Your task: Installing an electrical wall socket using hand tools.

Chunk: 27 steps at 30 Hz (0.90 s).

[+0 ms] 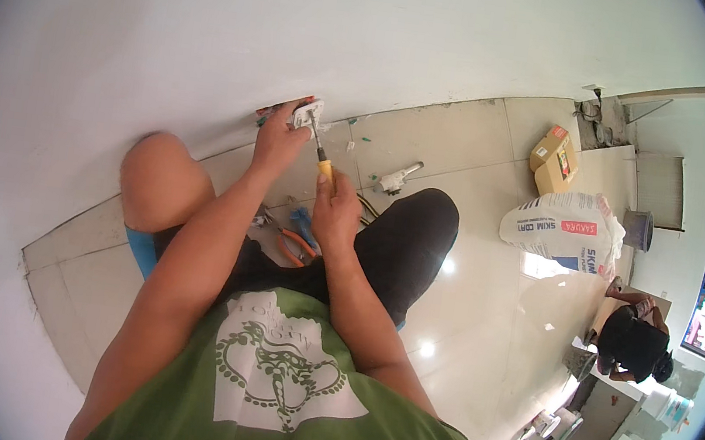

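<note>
While hands (pixel 338 209) hold screwdriver (pixel 322 156) and fitting (pixel 308 113) beside the wall (pixel 207 44), floor (pixel 479 297) opens rightward.

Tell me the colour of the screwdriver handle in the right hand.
The screwdriver handle is yellow; it shows best in the head view.

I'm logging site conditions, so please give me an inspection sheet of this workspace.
Surface: pale, glossy tiled floor with small green scraps.
Job's things: white plastic fitting at a reddish-edged wall opening; yellow-handled metal screwdriver reaching it.
Clutter: orange-handled metal pliers, white handheld tool, brown cardboard box, plump white printed sack.
Hands: left hand holds the fitting; right hand grips the screwdriver's handle.
Cables: thin yellow and dark strands beside the right hand, partly hidden.
Surroundings: white wall; another person in black at far right.
</note>
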Tool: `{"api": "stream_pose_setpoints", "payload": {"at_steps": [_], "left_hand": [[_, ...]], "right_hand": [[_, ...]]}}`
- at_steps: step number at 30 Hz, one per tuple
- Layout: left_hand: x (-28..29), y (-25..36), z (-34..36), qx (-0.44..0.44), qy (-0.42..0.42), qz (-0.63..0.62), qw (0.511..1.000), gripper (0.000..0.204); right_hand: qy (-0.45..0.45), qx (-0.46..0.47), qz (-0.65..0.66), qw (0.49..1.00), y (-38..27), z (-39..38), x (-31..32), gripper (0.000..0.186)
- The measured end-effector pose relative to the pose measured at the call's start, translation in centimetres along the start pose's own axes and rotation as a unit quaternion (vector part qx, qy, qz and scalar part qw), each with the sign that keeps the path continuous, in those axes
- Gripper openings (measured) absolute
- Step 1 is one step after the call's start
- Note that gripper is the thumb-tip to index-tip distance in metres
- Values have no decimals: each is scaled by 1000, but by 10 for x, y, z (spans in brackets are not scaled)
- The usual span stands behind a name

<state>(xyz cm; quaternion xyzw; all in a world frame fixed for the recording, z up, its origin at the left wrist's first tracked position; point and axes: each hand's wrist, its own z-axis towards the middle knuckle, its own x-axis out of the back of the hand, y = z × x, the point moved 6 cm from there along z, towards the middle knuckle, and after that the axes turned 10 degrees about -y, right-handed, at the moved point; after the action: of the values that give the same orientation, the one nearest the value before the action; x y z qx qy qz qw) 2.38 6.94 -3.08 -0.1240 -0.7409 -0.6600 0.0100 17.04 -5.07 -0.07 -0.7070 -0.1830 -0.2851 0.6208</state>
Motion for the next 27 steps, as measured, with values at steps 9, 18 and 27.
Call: {"api": "stream_pose_setpoints", "payload": {"at_steps": [9, 18, 27], "left_hand": [[-4, 24, -10, 96, -13, 18, 995, 63], [-3, 21, -10, 90, 17, 79, 993, 60], [-6, 21, -9, 38, 22, 91, 995, 60]], "right_hand": [[-210, -282, 612, 708, 40, 2, -37, 40], [-143, -168, 413, 883, 37, 14, -21, 30], [-292, -344, 638, 624, 35, 8, -40, 39]]}}
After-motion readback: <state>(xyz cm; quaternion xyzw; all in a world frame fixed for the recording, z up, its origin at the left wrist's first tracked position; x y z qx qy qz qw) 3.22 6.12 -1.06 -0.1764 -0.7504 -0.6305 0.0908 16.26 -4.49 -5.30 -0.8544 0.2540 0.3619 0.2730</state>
